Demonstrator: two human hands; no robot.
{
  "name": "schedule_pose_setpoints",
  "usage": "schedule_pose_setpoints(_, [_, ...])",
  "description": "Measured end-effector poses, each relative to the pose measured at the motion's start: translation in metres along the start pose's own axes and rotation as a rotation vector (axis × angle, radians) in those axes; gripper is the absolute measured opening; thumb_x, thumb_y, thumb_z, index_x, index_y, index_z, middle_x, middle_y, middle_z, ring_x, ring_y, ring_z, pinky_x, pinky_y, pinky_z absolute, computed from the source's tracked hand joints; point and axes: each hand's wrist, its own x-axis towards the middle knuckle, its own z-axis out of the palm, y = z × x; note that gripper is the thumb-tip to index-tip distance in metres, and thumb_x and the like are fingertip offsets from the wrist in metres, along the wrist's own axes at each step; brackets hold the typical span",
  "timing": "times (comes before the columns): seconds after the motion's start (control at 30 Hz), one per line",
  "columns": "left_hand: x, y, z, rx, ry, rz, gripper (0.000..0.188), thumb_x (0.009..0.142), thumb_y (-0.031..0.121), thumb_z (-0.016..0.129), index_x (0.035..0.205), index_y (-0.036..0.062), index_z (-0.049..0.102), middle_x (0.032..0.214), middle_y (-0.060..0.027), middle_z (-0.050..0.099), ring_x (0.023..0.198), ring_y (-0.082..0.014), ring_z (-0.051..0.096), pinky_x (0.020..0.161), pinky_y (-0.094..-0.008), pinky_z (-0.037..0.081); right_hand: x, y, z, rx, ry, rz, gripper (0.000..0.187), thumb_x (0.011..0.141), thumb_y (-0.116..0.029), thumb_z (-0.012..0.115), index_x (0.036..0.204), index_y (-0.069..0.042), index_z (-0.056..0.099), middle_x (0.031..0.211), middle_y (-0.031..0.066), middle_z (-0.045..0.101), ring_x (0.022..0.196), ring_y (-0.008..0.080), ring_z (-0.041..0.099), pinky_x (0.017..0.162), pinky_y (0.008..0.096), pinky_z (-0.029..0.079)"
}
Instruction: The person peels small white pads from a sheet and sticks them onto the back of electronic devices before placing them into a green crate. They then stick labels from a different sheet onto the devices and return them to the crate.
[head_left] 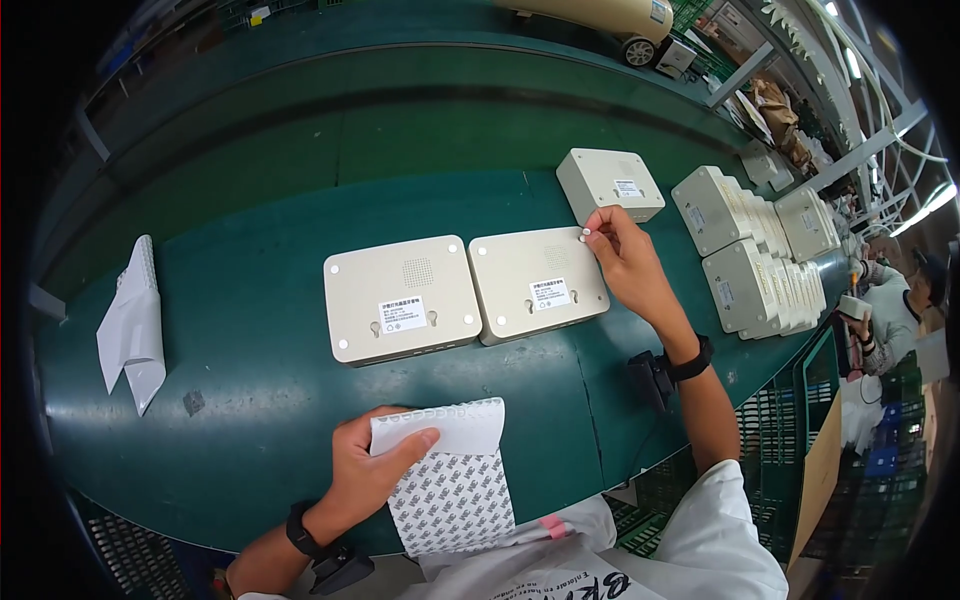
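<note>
Two cream plastic boxes lie side by side on the green table, each with a printed label, a dotted grille and two keyhole slots. The left box (372, 285) has small white round pads at its corners. At the far right corner of the right box (515, 275), my right hand (630, 265) pinches a small white round pad (585, 234) between thumb and finger. Pads also show at its two left corners. Nearer me, my left hand (370, 465) grips a sheet of adhesive pads (455, 495), its white top part folded over and patterned backing hanging below.
A third cream box (612, 180) lies beyond my right hand. Stacked rows of similar boxes (760, 285) stand at the right. Crumpled white backing paper (135, 325) rests at the far left. Green crates (780, 440) sit below the table's right edge; another person (890, 310) is beyond.
</note>
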Motion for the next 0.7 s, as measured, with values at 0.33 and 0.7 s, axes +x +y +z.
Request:
schedule_pose_setpoints(0.33, [0.008, -0.001, -0.002, -0.007, -0.020, -0.027, 0.023, 0.089, 0.010, 0.077, 0.105, -0.0060, 0.070, 0.092, -0.0100, 0.075, 0.079, -0.0097, 0.068, 0.070, -0.0250, 0.055, 0.000, 0.004, 0.008, -0.222, 0.100, -0.195, 0.007, 0.098, -0.005, 0.060, 0.103, -0.002, 0.057, 0.087, 0.0098, 0.064, 0.079, 0.0180, 0.063, 0.073, 0.0304, 0.050])
schedule_pose_setpoints(0.7, [0.003, -0.001, 0.000, -0.005, -0.022, -0.022, 0.023, 0.089, 0.010, 0.077, 0.105, -0.0052, 0.070, 0.092, -0.0088, 0.075, 0.078, -0.0091, 0.068, 0.070, -0.0248, 0.055, -0.021, -0.028, -0.005, -0.884, 0.040, -0.558, 0.011, 0.095, -0.006, 0.063, 0.105, -0.002, 0.059, 0.101, 0.0152, 0.070, 0.087, 0.0265, 0.071, 0.074, 0.0343, 0.055])
